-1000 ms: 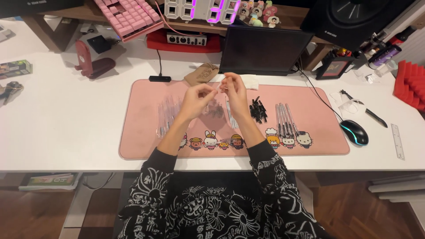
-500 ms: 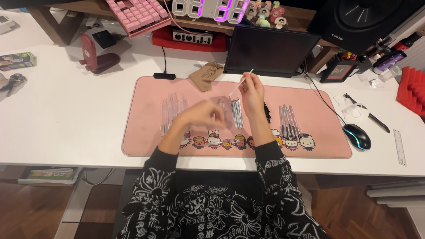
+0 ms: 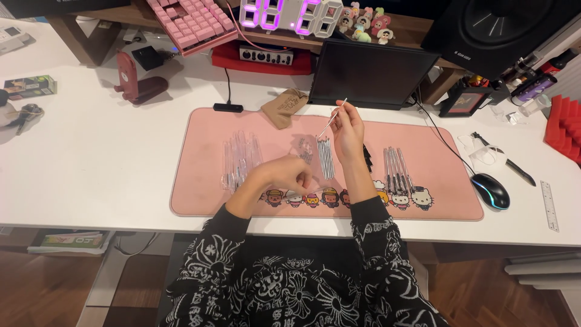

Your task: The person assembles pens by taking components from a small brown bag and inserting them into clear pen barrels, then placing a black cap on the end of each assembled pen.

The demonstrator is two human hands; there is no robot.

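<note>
My right hand (image 3: 348, 130) is raised above the pink desk mat (image 3: 200, 151) and pinches a thin clear pen tube (image 3: 332, 119) that points up and to the right. My left hand (image 3: 284, 175) is lower, fingers curled close over the mat near a small clear piece; I cannot tell what it holds. A row of clear tubes (image 3: 240, 158) lies on the mat's left part. A striped bundle of thin refills (image 3: 325, 158) lies between my hands. Assembled pens (image 3: 396, 169) lie in a row on the right, with small black parts (image 3: 367, 156) beside my right wrist.
A dark tablet screen (image 3: 369, 75) stands behind the mat, with a brown pouch (image 3: 284, 108) to its left. A mouse (image 3: 490, 191), a ruler (image 3: 548, 204) and a black pen (image 3: 514, 168) lie at right. A pink keyboard (image 3: 190, 24), a digital clock (image 3: 290, 15) and a speaker (image 3: 502, 30) are on the back shelf.
My hands were together above the mat; they have parted. The left hand dropped down toward the mat, while the right hand lifted the thin tube up and to the right.
</note>
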